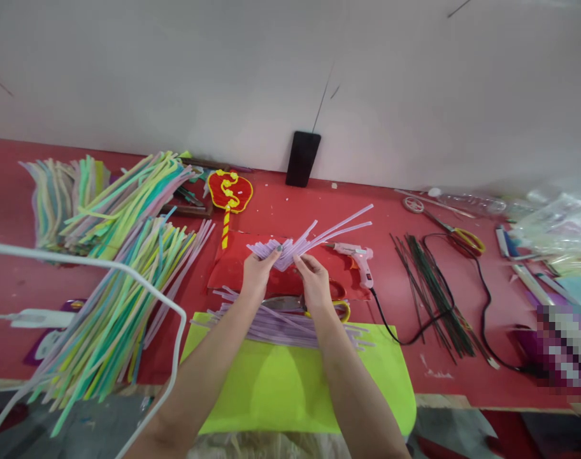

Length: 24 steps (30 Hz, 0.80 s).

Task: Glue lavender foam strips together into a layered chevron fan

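Between my two hands is a woven piece of lilac pipe cleaners [285, 256], its loose ends fanning out to the upper right. My left hand [259, 271] pinches its left side with thumb and fingers. On the right side, my right hand [313, 277] grips it near the lower edge of the weave. Beneath my wrists lie a pile of loose lilac pipe cleaners [285, 328] and scissors [283, 303] with yellow and red handles, partly hidden by my right arm. A pink glue gun [360, 256] rests just right of my right hand.
Bundles of multicoloured pipe cleaners [123, 306] cover the left, crossed by a white cable [128, 271]. A red-and-yellow fan shape [230, 192] and a phone [303, 159] are at the back. Dark green stems [429, 296], more scissors [446, 228] and a black cord [484, 287] lie right.
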### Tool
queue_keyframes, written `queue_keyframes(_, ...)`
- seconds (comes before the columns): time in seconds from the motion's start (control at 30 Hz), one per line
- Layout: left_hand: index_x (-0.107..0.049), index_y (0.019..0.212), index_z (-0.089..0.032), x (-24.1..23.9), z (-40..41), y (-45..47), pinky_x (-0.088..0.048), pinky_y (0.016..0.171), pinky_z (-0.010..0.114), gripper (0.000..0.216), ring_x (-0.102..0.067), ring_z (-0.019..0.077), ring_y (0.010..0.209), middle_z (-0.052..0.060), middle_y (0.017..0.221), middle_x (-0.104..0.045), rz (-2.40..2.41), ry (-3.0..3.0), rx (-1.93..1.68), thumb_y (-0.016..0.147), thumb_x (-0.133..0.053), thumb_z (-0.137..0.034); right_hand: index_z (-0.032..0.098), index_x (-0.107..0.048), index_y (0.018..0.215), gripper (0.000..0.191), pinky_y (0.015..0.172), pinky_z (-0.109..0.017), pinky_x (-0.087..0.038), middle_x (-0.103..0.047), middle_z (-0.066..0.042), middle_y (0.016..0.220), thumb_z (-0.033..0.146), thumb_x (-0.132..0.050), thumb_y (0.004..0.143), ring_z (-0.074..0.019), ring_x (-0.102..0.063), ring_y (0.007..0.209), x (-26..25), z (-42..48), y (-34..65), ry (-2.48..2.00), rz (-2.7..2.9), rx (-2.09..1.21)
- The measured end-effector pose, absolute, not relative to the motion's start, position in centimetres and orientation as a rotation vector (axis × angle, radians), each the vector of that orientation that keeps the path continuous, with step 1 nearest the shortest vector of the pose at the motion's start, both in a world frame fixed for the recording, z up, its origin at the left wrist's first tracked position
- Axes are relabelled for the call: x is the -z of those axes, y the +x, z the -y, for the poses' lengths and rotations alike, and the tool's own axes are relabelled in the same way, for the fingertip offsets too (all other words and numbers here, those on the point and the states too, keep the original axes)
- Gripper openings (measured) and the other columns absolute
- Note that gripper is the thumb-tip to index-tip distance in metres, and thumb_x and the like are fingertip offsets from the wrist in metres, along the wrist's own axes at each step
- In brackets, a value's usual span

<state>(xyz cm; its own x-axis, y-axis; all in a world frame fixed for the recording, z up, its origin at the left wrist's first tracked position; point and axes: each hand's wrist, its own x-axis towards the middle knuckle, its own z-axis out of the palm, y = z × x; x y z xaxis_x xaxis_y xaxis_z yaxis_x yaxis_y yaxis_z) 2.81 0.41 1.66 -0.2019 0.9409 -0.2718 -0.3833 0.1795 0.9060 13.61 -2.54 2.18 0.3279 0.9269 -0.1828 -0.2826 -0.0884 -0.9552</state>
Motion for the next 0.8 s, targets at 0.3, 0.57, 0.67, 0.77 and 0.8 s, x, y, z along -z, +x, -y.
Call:
queue_keyframes(0.3,-0.072,0.075,-0.013,-2.64,-0.18,2.71,-0.052,0.07,0.031,0.032,-0.066,0.021,0.075,0.004,0.075,-0.072,-1.294,0.741,-1.305,0.053,-0.079,-0.035,0.018,-0.066,0.075,0.025,0.058,-0.023,-0.041,-0.062,0.004,0.067,0.04,-0.071,0.064,-0.0104,-0.053,0.061,-2.19,2.57,13.73,-1.243,0.748,-1.17)
queue_keyframes(0.57,-0.073,0.079,-0.014,-2.17,-0.11,2.95,-0.05,0.073,0.031,0.034,-0.066,0.0217,0.079,0.005,0.079,-0.072,-1.243,0.757,-1.244,0.054,-0.078,-0.038,0.017,-0.063,0.071,0.029,0.046,-0.021,-0.029,-0.054,0.006,0.056,0.041,-0.074,0.059,-0.0062,-0.035,0.048,-1.93,2.29,13.76,-1.25,0.618,-1.13)
queue_keyframes(0.67,-0.073,0.079,-0.014,-2.42,-0.03,2.89,-0.05,0.075,0.032,0.032,-0.066,0.0216,0.08,0.005,0.079,-0.073,-1.233,0.754,-1.282,0.056,-0.076,-0.037,0.017,-0.063,0.07,0.027,0.046,-0.021,-0.028,-0.054,0.006,0.056,0.039,-0.075,0.059,-0.0061,-0.035,0.048,-2.2,2.32,13.72,-1.214,0.578,-1.133)
queue_keyframes(0.77,-0.073,0.082,-0.014,-2.71,0.01,2.82,-0.05,0.078,0.033,0.032,-0.066,0.0213,0.082,0.005,0.081,-0.073,-1.231,0.755,-1.294,0.058,-0.076,-0.036,0.017,-0.063,0.071,0.027,0.046,-0.021,-0.027,-0.054,0.005,0.057,0.038,-0.075,0.059,-0.0061,-0.034,0.049,-2.32,2.33,13.73,-1.219,0.567,-1.143)
queue_keyframes(0.8,-0.073,0.082,-0.014,-2.78,0.01,2.8,-0.05,0.078,0.033,0.033,-0.066,0.0215,0.082,0.005,0.082,-0.073,-1.237,0.756,-1.295,0.057,-0.076,-0.035,0.017,-0.063,0.071,0.027,0.046,-0.021,-0.027,-0.054,0.005,0.057,0.038,-0.075,0.059,-0.006,-0.034,0.049,-2.31,2.33,13.74,-1.221,0.567,-1.145)
